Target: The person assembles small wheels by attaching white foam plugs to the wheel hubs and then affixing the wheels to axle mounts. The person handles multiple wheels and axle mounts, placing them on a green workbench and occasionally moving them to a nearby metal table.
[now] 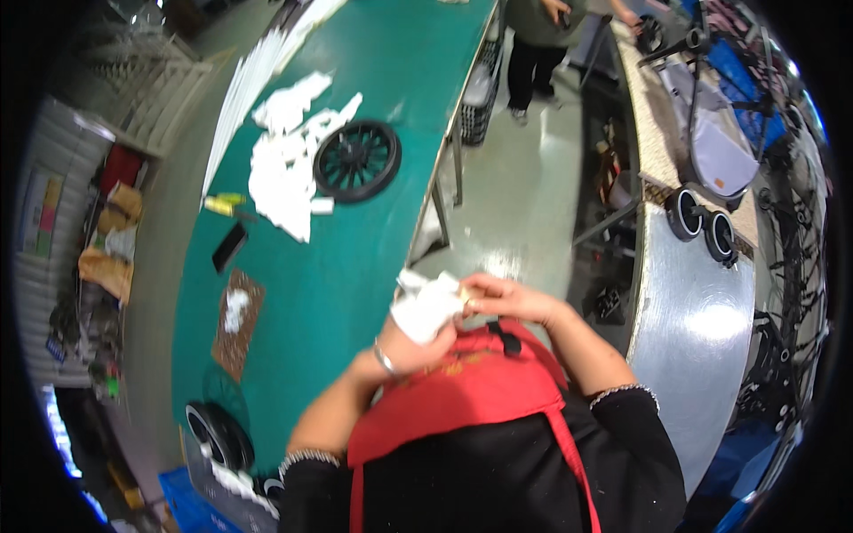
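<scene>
In front of my red apron (462, 391), both hands are close together near the green table's edge. A crumpled white cloth or paper wipe (425, 308) lies over the fingers of my left hand (419, 351), which is closed on it; a bracelet circles that wrist. My right hand (511, 300) meets the wipe from the right, fingers bent together around a small yellowish thing at its edge, too small to make out. Farther off on the green table (311, 293) lies a black spoked wheel (358, 160), beside a heap of white wipes (283, 178).
A black phone-like slab (230, 247), a yellow-handled tool (224, 204) and a brown board (238, 324) lie on the table's left. More wheels (218, 435) stand near left. To the right, a metal-topped bench (689, 329) bears small twin wheels (702, 226). Another person (538, 44) stands beyond the aisle.
</scene>
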The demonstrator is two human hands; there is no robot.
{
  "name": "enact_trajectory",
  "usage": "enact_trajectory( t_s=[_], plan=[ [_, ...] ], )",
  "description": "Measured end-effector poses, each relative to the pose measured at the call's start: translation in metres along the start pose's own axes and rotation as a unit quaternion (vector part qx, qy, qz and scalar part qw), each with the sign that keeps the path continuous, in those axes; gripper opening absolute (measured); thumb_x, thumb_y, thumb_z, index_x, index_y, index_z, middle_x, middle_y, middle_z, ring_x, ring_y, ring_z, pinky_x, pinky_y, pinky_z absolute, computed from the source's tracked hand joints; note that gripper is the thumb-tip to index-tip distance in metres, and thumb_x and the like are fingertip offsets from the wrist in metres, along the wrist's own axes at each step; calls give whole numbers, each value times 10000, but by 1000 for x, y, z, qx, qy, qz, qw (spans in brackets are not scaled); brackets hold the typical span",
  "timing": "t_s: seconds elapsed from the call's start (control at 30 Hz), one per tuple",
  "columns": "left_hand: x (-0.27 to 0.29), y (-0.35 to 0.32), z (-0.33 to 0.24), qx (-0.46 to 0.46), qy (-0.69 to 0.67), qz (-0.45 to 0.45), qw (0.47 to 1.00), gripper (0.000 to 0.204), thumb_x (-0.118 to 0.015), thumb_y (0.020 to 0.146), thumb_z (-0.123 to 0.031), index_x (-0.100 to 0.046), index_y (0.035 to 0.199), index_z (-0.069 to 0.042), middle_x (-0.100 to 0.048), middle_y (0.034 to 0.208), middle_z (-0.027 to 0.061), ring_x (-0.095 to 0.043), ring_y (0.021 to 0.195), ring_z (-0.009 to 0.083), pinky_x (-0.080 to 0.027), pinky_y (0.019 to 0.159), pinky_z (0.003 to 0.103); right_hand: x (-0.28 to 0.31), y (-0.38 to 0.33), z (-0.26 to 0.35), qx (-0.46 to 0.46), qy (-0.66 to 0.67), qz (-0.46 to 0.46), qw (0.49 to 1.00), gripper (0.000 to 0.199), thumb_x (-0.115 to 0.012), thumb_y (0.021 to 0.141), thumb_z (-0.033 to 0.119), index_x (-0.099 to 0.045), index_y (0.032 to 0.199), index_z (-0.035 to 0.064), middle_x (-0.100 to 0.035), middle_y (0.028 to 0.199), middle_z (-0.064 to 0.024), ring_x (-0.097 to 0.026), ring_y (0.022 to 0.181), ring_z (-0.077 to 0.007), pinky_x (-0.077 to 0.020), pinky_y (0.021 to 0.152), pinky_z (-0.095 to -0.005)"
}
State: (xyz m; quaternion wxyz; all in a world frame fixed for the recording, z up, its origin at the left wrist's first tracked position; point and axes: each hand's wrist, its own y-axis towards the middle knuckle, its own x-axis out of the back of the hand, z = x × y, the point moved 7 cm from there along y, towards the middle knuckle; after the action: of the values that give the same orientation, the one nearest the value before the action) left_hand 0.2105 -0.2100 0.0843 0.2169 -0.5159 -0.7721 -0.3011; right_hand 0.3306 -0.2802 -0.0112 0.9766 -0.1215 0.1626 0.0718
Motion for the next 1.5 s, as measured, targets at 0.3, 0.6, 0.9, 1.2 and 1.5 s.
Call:
enact_trajectory(
  t_s=[0.3,0.6,0.9,1.2,1.5],
  plan=[
    [-75,107,-11,-15,246,136,960,171,-625,809,-130,-680,959,-70,-659,867,117,-621,806,335,-488,730,444,107,-83,113,220,-269,-138,928,184,-576,958,118,-629,1112,30,-617,1079,-78,-567,1035,-194,-434,930,-335],
    [-130,142,-4,80,334,137,929,549,-692,776,-271,-592,1285,-93,-555,1330,205,-467,1304,406,-304,1151,503,127,-65,72,181,-159,-180,954,179,-732,809,122,-679,974,79,-584,1121,-105,-565,1054,-238,-465,925,-356],
    [-167,147,20,2,322,262,910,445,-698,775,-245,-616,1193,-118,-635,1126,109,-576,1093,346,-439,939,466,154,-57,31,99,-115,-340,928,398,-726,731,47,-448,1017,26,-575,933,-100,-568,845,-205,-476,780,-326],
    [-264,174,9,-185,376,411,810,245,-551,844,-132,-685,1049,-121,-691,1033,69,-660,959,274,-478,862,406,209,-122,-19,-9,40,-320,946,510,-729,710,60,-504,1166,15,-578,1010,-89,-591,889,-195,-496,759,-329],
    [-387,284,-39,-325,414,415,742,446,-453,958,-249,-511,1390,-156,-484,1467,107,-405,1384,318,-220,1183,497,307,-264,-23,130,311,-349,874,512,-713,910,73,-455,1347,8,-588,1162,-82,-579,1109,-160,-484,955,-311]
  ],
)
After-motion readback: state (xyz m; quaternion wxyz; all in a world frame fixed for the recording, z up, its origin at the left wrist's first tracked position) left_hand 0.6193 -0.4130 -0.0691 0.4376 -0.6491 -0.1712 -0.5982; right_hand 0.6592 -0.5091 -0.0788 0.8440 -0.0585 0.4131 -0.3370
